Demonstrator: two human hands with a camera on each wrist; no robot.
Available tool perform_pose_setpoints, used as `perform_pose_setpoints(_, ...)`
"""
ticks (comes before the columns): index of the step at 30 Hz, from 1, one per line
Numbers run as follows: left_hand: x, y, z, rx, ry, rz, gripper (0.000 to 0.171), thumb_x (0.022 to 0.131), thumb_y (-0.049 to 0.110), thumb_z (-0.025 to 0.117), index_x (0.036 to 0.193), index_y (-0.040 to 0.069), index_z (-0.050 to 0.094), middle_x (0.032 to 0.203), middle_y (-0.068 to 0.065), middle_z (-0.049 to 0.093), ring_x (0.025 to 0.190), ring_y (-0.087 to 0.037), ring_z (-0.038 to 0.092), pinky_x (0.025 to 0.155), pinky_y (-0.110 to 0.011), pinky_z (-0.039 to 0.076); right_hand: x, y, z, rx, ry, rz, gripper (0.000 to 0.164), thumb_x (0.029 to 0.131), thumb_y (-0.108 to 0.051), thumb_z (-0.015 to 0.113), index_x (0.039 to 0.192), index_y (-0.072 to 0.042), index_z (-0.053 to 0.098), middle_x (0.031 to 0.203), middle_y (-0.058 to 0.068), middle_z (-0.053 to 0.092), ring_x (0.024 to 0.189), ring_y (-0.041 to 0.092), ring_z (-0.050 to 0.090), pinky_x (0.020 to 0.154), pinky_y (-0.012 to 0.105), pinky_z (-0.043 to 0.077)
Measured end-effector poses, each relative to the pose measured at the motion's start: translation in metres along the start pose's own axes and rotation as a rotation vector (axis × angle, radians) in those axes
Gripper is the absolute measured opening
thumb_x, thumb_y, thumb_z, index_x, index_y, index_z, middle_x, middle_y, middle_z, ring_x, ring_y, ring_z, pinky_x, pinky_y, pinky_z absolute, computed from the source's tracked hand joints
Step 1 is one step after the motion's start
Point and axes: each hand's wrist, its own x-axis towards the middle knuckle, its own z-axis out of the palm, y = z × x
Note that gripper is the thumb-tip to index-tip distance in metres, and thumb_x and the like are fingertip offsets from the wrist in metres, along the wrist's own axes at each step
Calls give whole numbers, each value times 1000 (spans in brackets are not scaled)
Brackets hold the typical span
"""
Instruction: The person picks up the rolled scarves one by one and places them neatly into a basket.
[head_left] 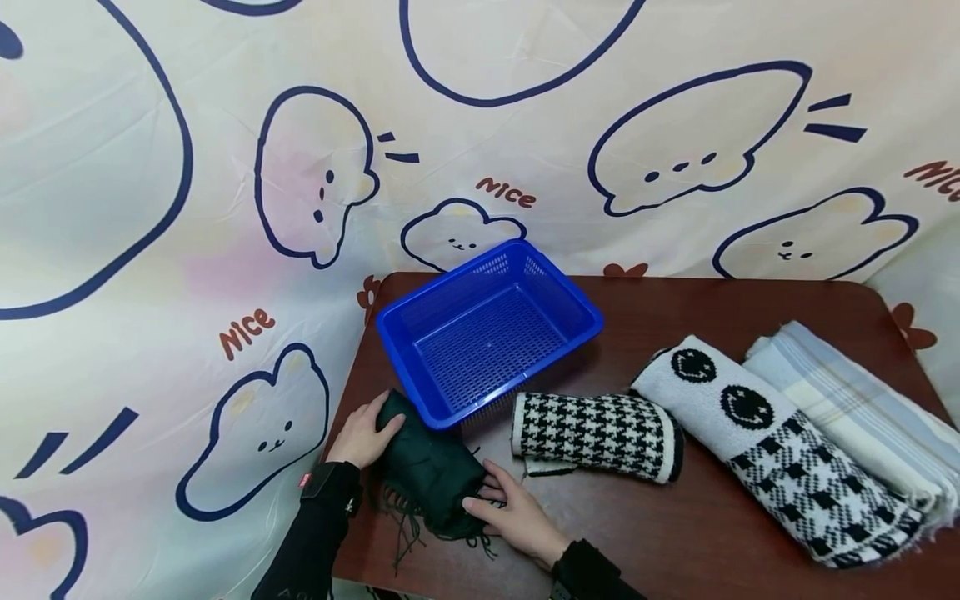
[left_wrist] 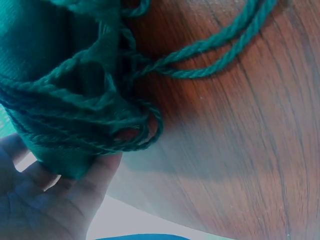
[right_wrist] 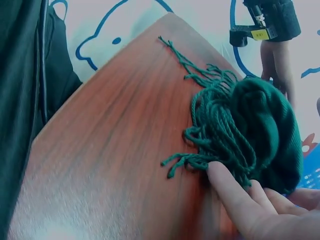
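Observation:
A dark green fringed scarf (head_left: 431,475) lies rolled into a bundle at the table's left side, just in front of the blue basket. My left hand (head_left: 366,433) grips its far-left end, thumb on top. At the near-right end, my right hand (head_left: 517,512) holds the roll between thumb and fingers. Twisted tassels (right_wrist: 215,120) spill from the scarf's near side onto the wood in the right wrist view. In the left wrist view, the fingers (left_wrist: 102,175) curve around the end of the roll, and a long loop of cord (left_wrist: 200,60) trails over the table.
The blue plastic basket (head_left: 588,323) stands at the back left with nothing in it. Right of the scarf lie a rolled houndstooth cloth (head_left: 596,435), a folded black-and-white cloth with smiley faces (head_left: 780,458) and a pale blue-and-cream striped cloth (head_left: 862,400). A printed curtain (head_left: 465,150) hangs behind the brown table (head_left: 720,533).

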Motion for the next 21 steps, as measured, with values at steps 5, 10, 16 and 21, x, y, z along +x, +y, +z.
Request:
perform_pose_setpoints(5, -3, 3, -1, 9, 4, -15, 66, 97, 50, 51, 151, 17, 34, 144, -21, 43, 133, -41, 39, 106, -59, 34, 0, 1, 5, 57, 11, 15, 80, 96, -33, 60, 155, -7, 13, 149, 32, 27, 132, 43, 39, 86, 47, 54)
perform_pose_setpoints(10, -5, 8, -3, 22, 10, -33, 64, 97, 48, 51, 150, 15, 36, 142, -21, 45, 131, -41, 40, 105, -59, 35, 1, 2, 8, 102, 27, 36, 82, 96, -33, 60, 156, -9, 9, 150, 32, 23, 135, 45, 33, 90, 49, 52)
perform_pose_setpoints(16, -8, 11, -4, 34, 24, -51, 63, 97, 47, 52, 147, 11, 39, 137, -22, 48, 126, -41, 45, 102, -58, 38, 6, 2, 13, 139, 57, 47, 86, 95, -35, 61, 156, -11, 6, 152, 32, 19, 137, 47, 27, 94, 49, 49)
perform_pose_setpoints(21, -8, 10, -4, 17, 22, -70, 63, 96, 48, 53, 146, 11, 41, 136, -22, 49, 125, -41, 47, 103, -57, 38, 7, 2, 18, 171, 73, 38, 87, 95, -34, 62, 156, -10, 3, 152, 32, 18, 138, 47, 25, 97, 49, 47)
